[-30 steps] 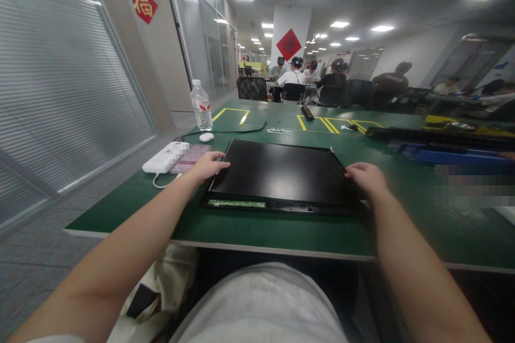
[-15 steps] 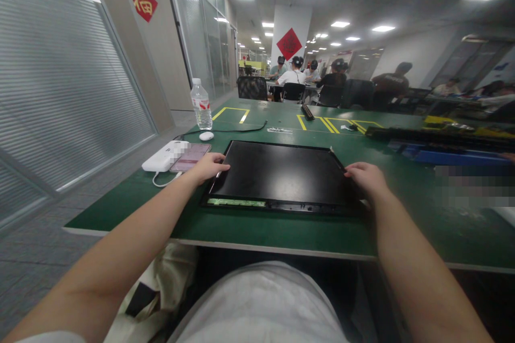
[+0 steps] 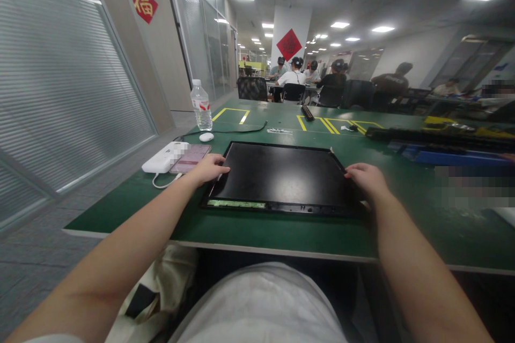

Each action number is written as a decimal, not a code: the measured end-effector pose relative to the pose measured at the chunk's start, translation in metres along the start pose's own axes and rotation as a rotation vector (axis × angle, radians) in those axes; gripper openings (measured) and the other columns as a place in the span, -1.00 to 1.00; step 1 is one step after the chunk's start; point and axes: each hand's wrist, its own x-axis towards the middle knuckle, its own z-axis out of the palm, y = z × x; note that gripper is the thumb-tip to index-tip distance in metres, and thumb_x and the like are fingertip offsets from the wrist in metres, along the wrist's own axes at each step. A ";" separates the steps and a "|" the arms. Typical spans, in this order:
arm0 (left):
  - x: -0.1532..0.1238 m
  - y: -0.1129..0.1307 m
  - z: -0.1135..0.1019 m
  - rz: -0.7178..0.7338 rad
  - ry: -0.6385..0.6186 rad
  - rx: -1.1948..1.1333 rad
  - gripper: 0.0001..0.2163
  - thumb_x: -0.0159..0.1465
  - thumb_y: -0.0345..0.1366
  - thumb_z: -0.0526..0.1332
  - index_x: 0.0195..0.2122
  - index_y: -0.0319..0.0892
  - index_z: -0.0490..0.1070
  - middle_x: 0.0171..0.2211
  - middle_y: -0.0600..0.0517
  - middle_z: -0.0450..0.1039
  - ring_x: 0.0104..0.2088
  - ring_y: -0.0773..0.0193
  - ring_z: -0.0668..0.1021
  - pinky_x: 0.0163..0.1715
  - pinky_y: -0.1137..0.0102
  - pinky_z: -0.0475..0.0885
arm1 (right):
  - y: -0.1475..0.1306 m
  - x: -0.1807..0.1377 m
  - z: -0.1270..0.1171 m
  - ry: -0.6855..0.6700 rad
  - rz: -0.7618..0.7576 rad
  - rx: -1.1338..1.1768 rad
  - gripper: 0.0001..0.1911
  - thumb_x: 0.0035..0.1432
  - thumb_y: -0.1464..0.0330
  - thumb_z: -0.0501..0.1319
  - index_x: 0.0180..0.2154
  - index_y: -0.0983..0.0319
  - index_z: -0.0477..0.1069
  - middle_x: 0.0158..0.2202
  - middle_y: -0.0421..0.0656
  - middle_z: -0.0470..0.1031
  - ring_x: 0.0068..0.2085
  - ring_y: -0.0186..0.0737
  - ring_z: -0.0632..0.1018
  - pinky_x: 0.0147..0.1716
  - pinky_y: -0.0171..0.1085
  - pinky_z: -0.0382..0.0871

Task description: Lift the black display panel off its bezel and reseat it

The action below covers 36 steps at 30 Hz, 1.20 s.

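Note:
A black flat display panel (image 3: 281, 174) lies face up on the green table (image 3: 257, 233), its dark frame around a glossy screen. Along the frame's near edge runs a green circuit strip (image 3: 237, 204). My left hand (image 3: 210, 168) grips the panel's left edge, thumb on the front and fingers curled at the rim. At the right edge, my right hand (image 3: 367, 177) pinches the frame between thumb and fingers. Part of the panel's near right corner is dark and partly hidden by that hand.
Left of the panel lie a phone (image 3: 191, 158), a white power bank (image 3: 164, 157) with a cable, and a white earbud case (image 3: 206, 138). A water bottle (image 3: 201, 106) stands behind them. Blue and black parts (image 3: 438, 154) lie at right. Several people sit at far tables.

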 end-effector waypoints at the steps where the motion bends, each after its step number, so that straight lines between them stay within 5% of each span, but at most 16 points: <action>1: -0.001 0.001 0.000 -0.004 -0.001 -0.003 -0.74 -0.20 -0.15 0.45 -0.48 -0.11 0.54 -0.28 -0.06 0.61 -0.12 -0.10 0.59 -0.09 0.20 0.46 | 0.000 0.000 0.000 -0.001 0.003 -0.001 -0.79 -0.09 0.37 0.23 -0.36 0.17 0.59 -0.42 -0.14 0.63 -0.32 -0.13 0.56 -0.26 -0.21 0.38; 10: -0.001 0.000 -0.001 0.055 -0.065 0.056 -0.74 -0.12 -0.11 0.38 -0.44 -0.14 0.56 -0.43 0.01 0.53 -0.30 0.04 0.56 -0.18 0.23 0.46 | 0.001 0.001 0.002 0.003 0.008 0.025 -0.78 -0.17 0.37 0.23 -0.38 0.17 0.59 -0.46 -0.14 0.61 -0.34 -0.11 0.55 -0.33 -0.21 0.37; 28: 0.006 -0.012 0.003 0.049 -0.013 0.114 -0.73 -0.07 -0.13 0.36 -0.35 -0.13 0.58 0.04 -0.16 0.52 0.08 -0.14 0.51 0.14 0.15 0.35 | 0.004 0.002 0.001 -0.002 -0.009 0.017 -0.80 -0.16 0.36 0.24 -0.40 0.17 0.58 -0.45 -0.13 0.62 -0.33 -0.10 0.57 -0.34 -0.21 0.37; 36: 0.005 -0.005 0.002 0.068 0.002 0.110 -0.84 -0.10 -0.20 0.36 -0.47 -0.10 0.55 -0.13 -0.11 0.59 0.06 -0.12 0.52 0.09 0.20 0.38 | -0.003 -0.004 0.002 0.010 -0.024 -0.019 -0.81 -0.10 0.38 0.21 -0.40 0.17 0.58 -0.43 -0.14 0.62 -0.33 -0.13 0.57 -0.32 -0.23 0.34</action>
